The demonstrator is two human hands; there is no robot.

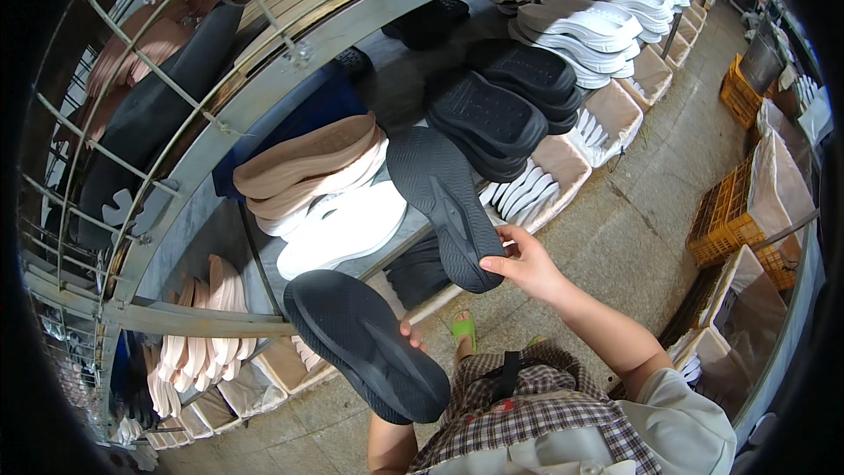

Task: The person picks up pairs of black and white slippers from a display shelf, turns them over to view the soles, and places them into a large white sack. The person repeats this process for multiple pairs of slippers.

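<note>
Within the left hand (413, 336) and right hand (533, 269), two black soles (437, 192), one each.
Right fingers pinch one's end; left fingers hold the other, palm hidden. Beyond the right hand, the nearest two lined bins (565, 167) hold white soles (525, 194).

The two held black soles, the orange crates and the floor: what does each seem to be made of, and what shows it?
Black soles: probably rubber or foam, matte, from the fine moulded ridges.
Orange crates: likely plastic, smooth-looking, from the lattice sides.
Floor: perhaps stone or concrete, mostly dull, from its speckled grey.
</note>
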